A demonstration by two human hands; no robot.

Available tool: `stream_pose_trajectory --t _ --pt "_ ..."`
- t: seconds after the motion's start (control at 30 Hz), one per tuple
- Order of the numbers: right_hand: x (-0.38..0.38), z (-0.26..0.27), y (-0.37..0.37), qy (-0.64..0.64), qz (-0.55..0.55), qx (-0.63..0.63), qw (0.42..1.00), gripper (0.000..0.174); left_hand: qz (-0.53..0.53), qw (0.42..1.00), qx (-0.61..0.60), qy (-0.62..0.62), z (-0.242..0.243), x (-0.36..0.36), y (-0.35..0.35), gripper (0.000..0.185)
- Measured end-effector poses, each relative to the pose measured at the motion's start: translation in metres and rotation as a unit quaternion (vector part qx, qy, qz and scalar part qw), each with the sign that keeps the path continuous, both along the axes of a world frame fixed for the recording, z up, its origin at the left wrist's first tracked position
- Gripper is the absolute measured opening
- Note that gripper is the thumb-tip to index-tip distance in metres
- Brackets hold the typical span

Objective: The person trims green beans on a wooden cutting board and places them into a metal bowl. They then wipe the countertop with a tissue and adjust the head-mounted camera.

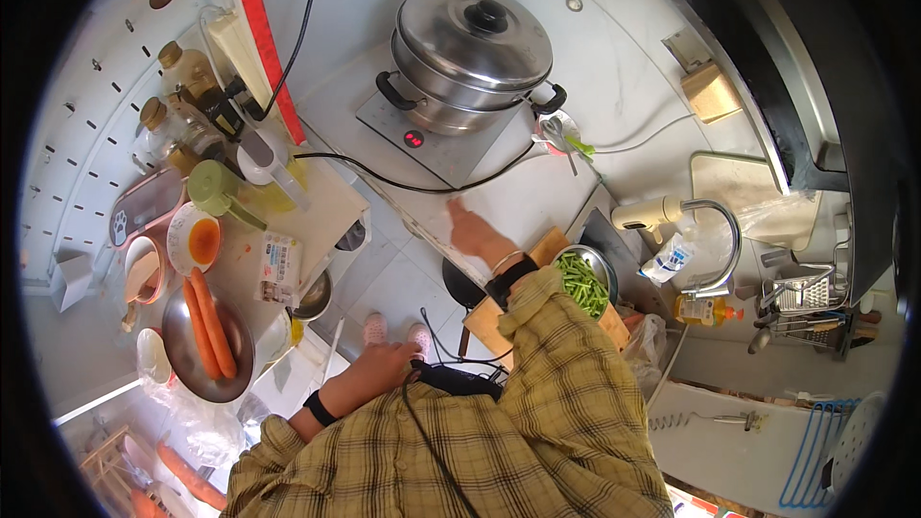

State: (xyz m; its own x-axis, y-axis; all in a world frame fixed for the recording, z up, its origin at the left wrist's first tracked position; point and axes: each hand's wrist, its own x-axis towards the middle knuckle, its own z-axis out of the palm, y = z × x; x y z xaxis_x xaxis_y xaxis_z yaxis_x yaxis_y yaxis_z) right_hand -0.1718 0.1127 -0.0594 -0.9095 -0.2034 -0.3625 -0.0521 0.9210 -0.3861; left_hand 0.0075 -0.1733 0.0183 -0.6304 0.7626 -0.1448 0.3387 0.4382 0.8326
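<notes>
My right hand (471, 230) is over the near edge of the white counter, in front of the induction cooker (446, 158); whether it touches the surface I cannot tell, and it shows nothing held. On the cooker stands a lidded stainless-steel steamer pot (460, 72). My left hand (388, 365) is close to my waist beside a black pouch and cable; its fingertips are partly hidden. Right of my right forearm, a metal bowl of cut green vegetables (581, 284) rests on a wooden cutting board (547, 243).
Two carrots (205, 324) lie in a steel bowl (241, 374) on the left counter, near a bowl of orange-red liquid (204, 241). A black cable (403, 185) crosses in front of the cooker. The faucet (647, 214) and a dish soap bottle (701, 309) are at right.
</notes>
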Motion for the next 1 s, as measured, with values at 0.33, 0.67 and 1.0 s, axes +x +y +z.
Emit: stream_pose_trajectory --t 0.33,0.67,1.0 --pt "0.038 0.055 -0.009 0.052 0.015 -0.083 0.995 0.049 -0.006 0.999 -0.032 -0.002 0.012 0.005 -0.014 0.039" --pt "0.015 0.015 0.112 -0.012 -0.171 0.14 0.975 0.043 0.004 0.999 -0.03 0.013 -0.005 0.022 -0.026 0.039" --pt "0.032 0.01 -0.046 0.064 -0.019 0.029 0.997 0.039 -0.017 0.999 -0.044 0.024 0.008 0.025 -0.016 0.038"
